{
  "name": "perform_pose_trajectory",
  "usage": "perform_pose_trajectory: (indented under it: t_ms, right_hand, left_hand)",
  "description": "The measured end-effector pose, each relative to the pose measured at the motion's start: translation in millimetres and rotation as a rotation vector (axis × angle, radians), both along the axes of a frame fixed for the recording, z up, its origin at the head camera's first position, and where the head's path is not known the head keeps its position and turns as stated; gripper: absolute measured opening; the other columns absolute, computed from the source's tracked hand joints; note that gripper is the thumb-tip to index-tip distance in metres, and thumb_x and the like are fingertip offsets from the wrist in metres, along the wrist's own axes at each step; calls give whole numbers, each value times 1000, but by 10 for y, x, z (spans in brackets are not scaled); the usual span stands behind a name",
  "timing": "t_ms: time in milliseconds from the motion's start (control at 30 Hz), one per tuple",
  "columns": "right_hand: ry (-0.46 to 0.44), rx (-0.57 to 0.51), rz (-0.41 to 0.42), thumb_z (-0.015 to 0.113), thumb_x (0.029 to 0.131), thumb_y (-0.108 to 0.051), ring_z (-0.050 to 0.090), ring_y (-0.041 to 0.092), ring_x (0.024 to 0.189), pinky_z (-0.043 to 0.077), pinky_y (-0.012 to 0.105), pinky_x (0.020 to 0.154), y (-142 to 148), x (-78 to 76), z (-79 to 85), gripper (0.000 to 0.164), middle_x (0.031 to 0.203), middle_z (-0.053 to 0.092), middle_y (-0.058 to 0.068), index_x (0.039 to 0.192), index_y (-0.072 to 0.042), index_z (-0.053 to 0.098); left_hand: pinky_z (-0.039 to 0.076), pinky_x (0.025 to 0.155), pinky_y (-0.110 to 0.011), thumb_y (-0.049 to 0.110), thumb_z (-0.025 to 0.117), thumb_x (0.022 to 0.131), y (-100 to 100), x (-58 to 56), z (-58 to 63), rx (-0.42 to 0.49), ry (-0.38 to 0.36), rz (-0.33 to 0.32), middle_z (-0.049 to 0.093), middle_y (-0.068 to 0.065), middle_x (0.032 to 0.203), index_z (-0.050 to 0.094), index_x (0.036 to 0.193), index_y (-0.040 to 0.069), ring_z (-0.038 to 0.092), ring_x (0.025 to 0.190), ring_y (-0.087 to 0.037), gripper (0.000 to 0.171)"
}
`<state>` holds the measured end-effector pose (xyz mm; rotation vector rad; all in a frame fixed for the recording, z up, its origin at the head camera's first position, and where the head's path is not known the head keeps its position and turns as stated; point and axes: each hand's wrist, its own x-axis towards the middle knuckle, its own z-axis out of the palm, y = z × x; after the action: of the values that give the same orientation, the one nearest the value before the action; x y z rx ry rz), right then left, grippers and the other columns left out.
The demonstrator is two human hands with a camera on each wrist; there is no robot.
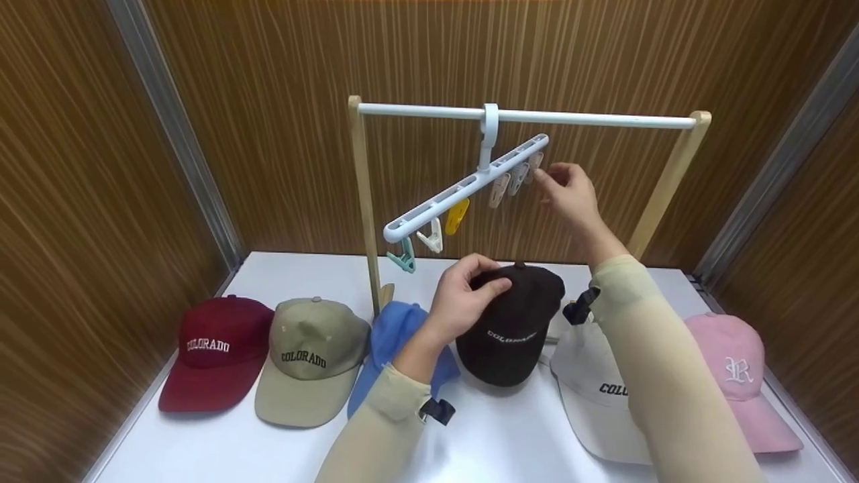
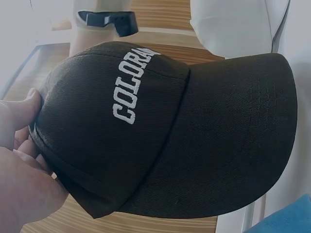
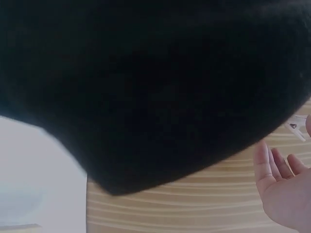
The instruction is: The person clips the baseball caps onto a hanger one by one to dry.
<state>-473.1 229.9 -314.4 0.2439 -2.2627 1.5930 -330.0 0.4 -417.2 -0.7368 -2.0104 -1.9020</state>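
Note:
My left hand (image 1: 466, 292) grips a black cap (image 1: 507, 329) by its crown, thumb on the near side, and holds it over the table with the brim hanging down. In the left wrist view the cap's white lettering and full brim show. My right hand (image 1: 574, 194) is raised to the far end of a white hanger (image 1: 439, 199). Its thumb is right at the last pale pink clip (image 1: 535, 163); in the right wrist view the fingers (image 3: 265, 167) are loosely extended, apart from the thumb. The dark cap (image 3: 155, 97) fills most of that view.
The hanger hangs slantwise from the rack's white bar (image 1: 590, 118), with several more clips, among them a yellow one (image 1: 457, 216) and a teal one (image 1: 404, 256). Red (image 1: 218, 362), olive (image 1: 312, 369), blue (image 1: 396, 335), white (image 1: 597, 409) and pink (image 1: 735, 376) caps line the table (image 1: 500, 443).

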Motion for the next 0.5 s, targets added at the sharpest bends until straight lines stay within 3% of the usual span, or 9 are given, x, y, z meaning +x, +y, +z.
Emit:
perform_pose_trajectory:
  t_ms: [500]
  right_hand:
    - [-53, -40, -2, 66, 112, -38, 65, 31, 131, 59, 40, 106, -90, -108, 178, 74, 156, 56, 25, 164, 6, 38]
  left_hand:
    - [57, 105, -35, 14, 83, 103, -10, -2, -8, -6, -9, -3, 79, -2, 115, 75, 118, 8, 70, 109, -17, 19]
